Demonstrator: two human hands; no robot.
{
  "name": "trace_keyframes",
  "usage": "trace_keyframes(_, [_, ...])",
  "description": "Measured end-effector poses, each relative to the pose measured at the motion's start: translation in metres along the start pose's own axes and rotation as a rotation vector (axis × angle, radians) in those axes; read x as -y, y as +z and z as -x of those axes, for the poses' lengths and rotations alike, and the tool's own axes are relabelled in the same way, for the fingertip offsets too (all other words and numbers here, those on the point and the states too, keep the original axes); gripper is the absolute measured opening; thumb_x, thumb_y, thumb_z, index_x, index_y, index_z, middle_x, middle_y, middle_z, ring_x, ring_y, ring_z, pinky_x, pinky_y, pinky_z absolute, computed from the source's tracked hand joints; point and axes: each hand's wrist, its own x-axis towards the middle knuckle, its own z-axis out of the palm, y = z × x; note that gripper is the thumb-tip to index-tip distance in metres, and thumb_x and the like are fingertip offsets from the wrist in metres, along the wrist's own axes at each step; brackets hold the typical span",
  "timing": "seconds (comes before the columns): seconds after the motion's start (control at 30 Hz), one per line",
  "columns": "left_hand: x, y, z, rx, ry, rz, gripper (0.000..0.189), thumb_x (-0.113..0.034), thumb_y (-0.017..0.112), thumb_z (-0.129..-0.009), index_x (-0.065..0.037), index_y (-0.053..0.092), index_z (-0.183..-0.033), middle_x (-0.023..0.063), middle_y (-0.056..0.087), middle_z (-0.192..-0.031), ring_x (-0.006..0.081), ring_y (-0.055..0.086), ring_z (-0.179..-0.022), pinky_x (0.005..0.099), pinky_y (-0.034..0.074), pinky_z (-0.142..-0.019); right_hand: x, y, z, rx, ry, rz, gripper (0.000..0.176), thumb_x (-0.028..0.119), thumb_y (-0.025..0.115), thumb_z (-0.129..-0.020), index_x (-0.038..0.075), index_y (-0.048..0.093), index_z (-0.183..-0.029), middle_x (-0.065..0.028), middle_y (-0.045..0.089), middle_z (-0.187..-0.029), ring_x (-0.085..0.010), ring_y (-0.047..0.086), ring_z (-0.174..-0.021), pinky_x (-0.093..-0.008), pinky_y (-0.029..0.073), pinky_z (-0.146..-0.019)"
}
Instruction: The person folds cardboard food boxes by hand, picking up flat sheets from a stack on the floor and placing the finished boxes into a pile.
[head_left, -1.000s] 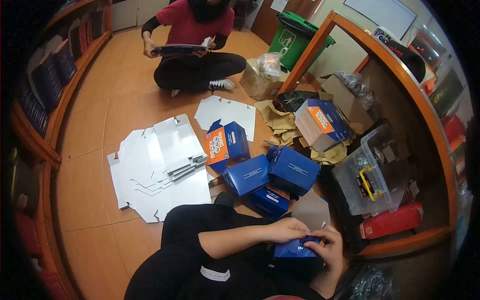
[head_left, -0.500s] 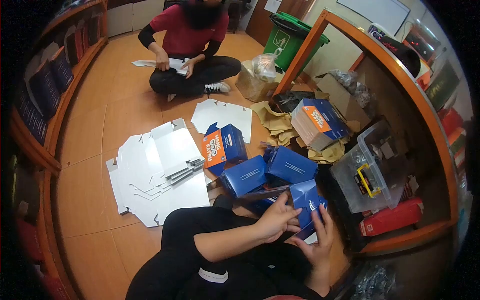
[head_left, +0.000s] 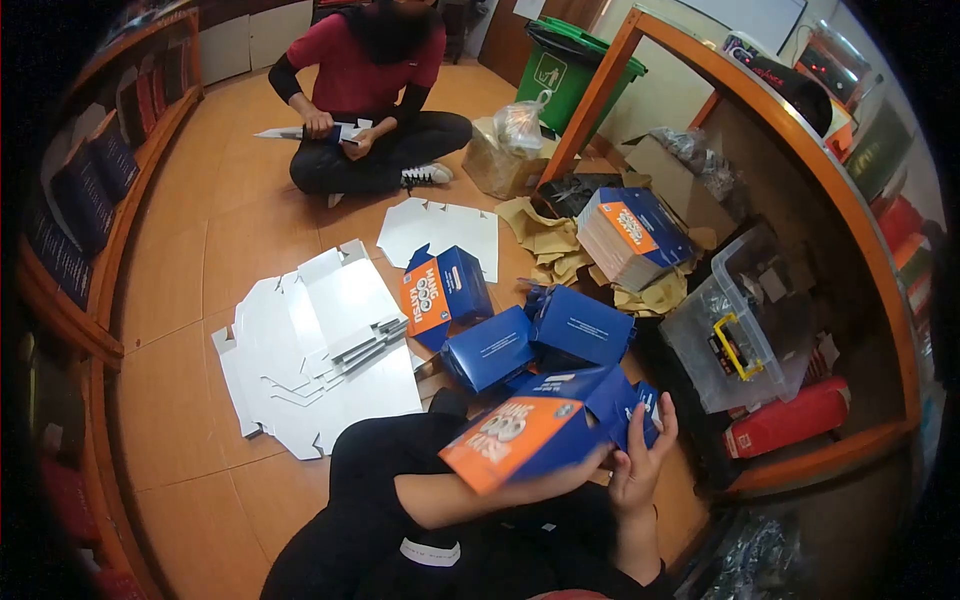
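A blue-and-orange box (head_left: 510,432) is tilted above my lap, its orange printed face toward the camera. My left hand (head_left: 592,468) is at the underside of this box, with its fingers hidden behind the cardboard. At the box's right end, my right hand (head_left: 642,462) has its fingers raised around a blue end flap. Just beyond lie two blue boxes, one (head_left: 488,349) nearer and one (head_left: 582,327) to its right. Another orange-faced box (head_left: 450,297) stands behind them, its flap raised.
Flat white cardboard sheets (head_left: 300,345) lie at left, another sheet (head_left: 440,238) farther back. A co-worker (head_left: 365,75) sits cross-legged, holding cardboard. On the right are a stack of flat boxes (head_left: 635,240), crumpled brown paper (head_left: 540,235), a clear bin (head_left: 715,340) and an orange-framed shelf (head_left: 770,95).
The box in front of me has swung left, bringing its orange face into view. My left hand has gone behind it; my right hand's fingers are more upright. The view has shifted slightly.
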Motion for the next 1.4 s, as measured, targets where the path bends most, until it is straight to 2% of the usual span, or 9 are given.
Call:
trace_keyframes(0.07, [-0.004, 0.004, 0.004, 0.028, -0.100, 0.142, 0.030, -0.009, 0.045, -0.091, -0.004, 0.042, -0.120, 0.0106, 0.059, -0.100, 0.0194, 0.061, -0.090, 0.0298, 0.048, -0.078, 0.001, 0.004, 0.000, 0.010, 0.013, 0.027, 0.061, 0.048, 0.035, -0.092, 0.002, 0.043, -0.132, -0.0264, 0.019, -0.139, -0.0374, 0.029, -0.126, -0.0439, 0.027, -0.101])
trace_keyframes(0.17, [-0.062, -0.027, 0.009, 0.027, 0.478, -0.510, 0.036, -0.022, 0.052, -0.089, -0.003, 0.047, -0.120, 0.0121, 0.062, -0.097, 0.0250, 0.061, -0.091, 0.0322, 0.047, -0.079, -0.014, -0.003, 0.001, -0.169, -0.061, 0.124, 0.057, 0.045, 0.035, -0.093, 0.000, 0.046, -0.127, -0.0244, 0.025, -0.132, -0.0359, 0.031, -0.122, -0.0437, 0.028, -0.100])
trace_keyframes(0.27, [-0.096, -0.071, 0.027, 0.719, 0.145, -0.150, 0.043, -0.023, 0.052, -0.091, -0.008, 0.044, -0.130, 0.0140, 0.061, -0.108, 0.0235, 0.061, -0.097, 0.0305, 0.046, -0.084, -0.022, -0.013, -0.005, -0.307, -0.018, 0.200, 0.046, 0.028, 0.052, -0.087, 0.005, 0.046, -0.127, -0.0219, 0.028, -0.128, -0.0361, 0.030, -0.120, -0.0442, 0.027, -0.100])
trace_keyframes(0.33, [-0.088, -0.112, 0.028, 0.718, 0.202, -0.161, 0.045, -0.021, 0.052, -0.091, -0.009, 0.041, -0.133, 0.0148, 0.061, -0.109, 0.0231, 0.062, -0.096, 0.0329, 0.047, -0.085, -0.027, -0.012, -0.016, -0.312, 0.039, 0.260, 0.052, 0.020, 0.062, -0.081, 0.009, 0.045, -0.129, -0.0217, 0.028, -0.128, -0.0378, 0.030, -0.119, -0.0471, 0.028, -0.098])
trace_keyframes(0.43, [-0.016, -0.186, 0.045, 0.009, -0.030, -0.211, 0.038, -0.014, 0.054, -0.089, -0.005, 0.049, -0.125, 0.0108, 0.064, -0.094, 0.0131, 0.060, -0.088, 0.0259, 0.049, -0.075, -0.026, -0.016, -0.014, -0.036, 0.087, 0.227, 0.076, 0.017, 0.072, -0.069, 0.015, 0.035, -0.136, -0.0220, 0.024, -0.136, -0.0418, 0.026, -0.123, -0.0494, 0.026, -0.100])
trace_keyframes(0.5, [0.026, -0.233, 0.064, -0.433, -0.297, -0.729, 0.045, -0.019, 0.064, -0.081, -0.004, 0.049, -0.121, 0.0148, 0.064, -0.096, 0.0264, 0.063, -0.089, 0.0357, 0.050, -0.074, -0.033, -0.016, -0.003, 0.092, 0.125, 0.177, 0.080, 0.018, 0.073, -0.068, 0.016, 0.033, -0.137, -0.0212, 0.024, -0.138, -0.0420, 0.025, -0.124, -0.0489, 0.026, -0.101])
trace_keyframes(0.67, [0.153, -0.314, 0.147, -0.406, -0.550, -1.392, 0.038, -0.024, 0.062, -0.079, -0.006, 0.052, -0.111, 0.0176, 0.060, -0.100, 0.0352, 0.057, -0.093, 0.0427, 0.047, -0.078, -0.044, -0.026, 0.017, 0.250, 0.249, 0.107, 0.083, 0.018, 0.074, -0.068, 0.016, 0.031, -0.138, -0.0194, 0.025, -0.138, -0.0400, 0.028, -0.125, -0.0446, 0.029, -0.102])
trace_keyframes(1.13, [0.159, -0.324, 0.124, -0.353, -0.737, -1.455, 0.023, -0.015, 0.046, -0.084, -0.003, 0.052, -0.102, 0.0170, 0.061, -0.095, 0.0336, 0.061, -0.087, 0.0431, 0.050, -0.073, -0.043, -0.051, 0.024, 0.163, 0.208, 0.018, 0.076, 0.012, 0.070, -0.069, 0.007, 0.034, -0.136, -0.0180, 0.042, -0.126, -0.0351, 0.042, -0.114, -0.0393, 0.037, -0.095])
trace_keyframes(1.4, [0.113, -0.309, 0.131, -0.509, -0.611, -1.478, 0.012, -0.020, 0.057, -0.078, -0.011, 0.065, -0.080, 0.0111, 0.065, -0.079, 0.0285, 0.062, -0.075, 0.0404, 0.048, -0.068, -0.043, -0.065, 0.032, 0.084, 0.204, -0.073, 0.073, 0.011, 0.070, -0.069, 0.005, 0.036, -0.134, -0.0166, 0.051, -0.117, -0.0327, 0.048, -0.106, -0.0380, 0.038, -0.093])
